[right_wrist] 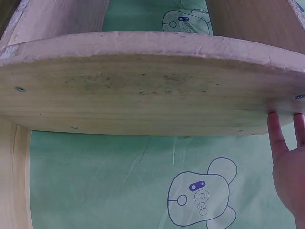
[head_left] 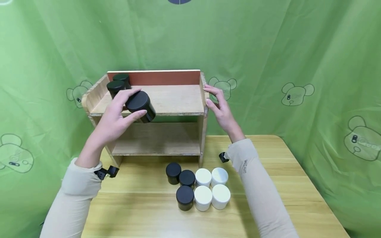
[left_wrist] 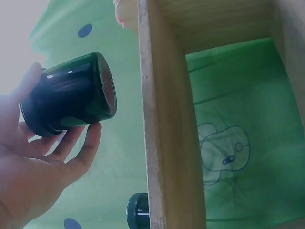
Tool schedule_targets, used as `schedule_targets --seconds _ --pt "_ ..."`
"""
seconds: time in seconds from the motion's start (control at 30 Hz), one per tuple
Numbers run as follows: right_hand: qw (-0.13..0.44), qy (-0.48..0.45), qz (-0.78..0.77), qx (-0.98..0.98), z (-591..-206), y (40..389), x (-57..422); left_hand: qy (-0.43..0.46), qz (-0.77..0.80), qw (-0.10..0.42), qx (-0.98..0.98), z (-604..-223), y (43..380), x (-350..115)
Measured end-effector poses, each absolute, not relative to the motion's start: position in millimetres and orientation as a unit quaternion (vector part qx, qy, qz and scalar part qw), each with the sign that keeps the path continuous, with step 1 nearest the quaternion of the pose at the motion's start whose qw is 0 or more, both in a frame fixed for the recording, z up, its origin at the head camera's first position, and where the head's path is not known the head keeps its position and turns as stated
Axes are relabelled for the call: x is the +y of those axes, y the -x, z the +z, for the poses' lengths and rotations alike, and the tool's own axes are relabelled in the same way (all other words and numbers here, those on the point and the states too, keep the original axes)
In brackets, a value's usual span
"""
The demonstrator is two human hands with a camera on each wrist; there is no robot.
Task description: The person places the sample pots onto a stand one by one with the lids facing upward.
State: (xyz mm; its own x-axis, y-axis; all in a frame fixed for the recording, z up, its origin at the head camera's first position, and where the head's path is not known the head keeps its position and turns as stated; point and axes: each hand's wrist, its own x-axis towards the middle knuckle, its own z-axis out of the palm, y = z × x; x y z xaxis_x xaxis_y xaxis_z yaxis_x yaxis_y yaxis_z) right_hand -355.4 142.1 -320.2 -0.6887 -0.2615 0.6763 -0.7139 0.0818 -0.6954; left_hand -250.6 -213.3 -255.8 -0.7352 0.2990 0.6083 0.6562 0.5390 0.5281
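Holding a black jar (head_left: 140, 105) tilted between thumb and curled fingers of the left hand (head_left: 114, 120), close to the front edge of the upper shelf (head_left: 175, 99), left of its middle. Covering part of the jar's wall with that grip, yet showing its glossy curve and round base to the left wrist camera. Touching the outer face of the right side panel (right_wrist: 143, 95) with the fingertips of the right hand (head_left: 220, 112), fairly straight and spread wide from the thumb; cut off at the side in the right wrist view. Towards the upper shelf's back left corner, two other black jars (head_left: 115, 85), partly hidden behind the left hand and one another. Hard to make out, the lower shelf's (head_left: 157, 142) left end, behind hand and wrist. All pale wood in boards and panels, with rough, chipped edges and small screws, but for a reddish back strip (head_left: 166, 78). On the worktop (head_left: 134, 185), before the rack's front right corner, three black jars (head_left: 185, 198) and four white jars (head_left: 220, 196), all squat cylinders with flat lids. Behind, creased green cloth (head_left: 253, 43) printed with bear-head outlines
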Motion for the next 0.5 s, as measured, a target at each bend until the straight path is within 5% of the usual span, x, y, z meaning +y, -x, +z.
schedule_targets --seconds 0.5 --pt "0.197 -0.341 0.587 -0.708 -320 356 144 0.199 -0.407 0.262 -0.852 -239 291 -211"
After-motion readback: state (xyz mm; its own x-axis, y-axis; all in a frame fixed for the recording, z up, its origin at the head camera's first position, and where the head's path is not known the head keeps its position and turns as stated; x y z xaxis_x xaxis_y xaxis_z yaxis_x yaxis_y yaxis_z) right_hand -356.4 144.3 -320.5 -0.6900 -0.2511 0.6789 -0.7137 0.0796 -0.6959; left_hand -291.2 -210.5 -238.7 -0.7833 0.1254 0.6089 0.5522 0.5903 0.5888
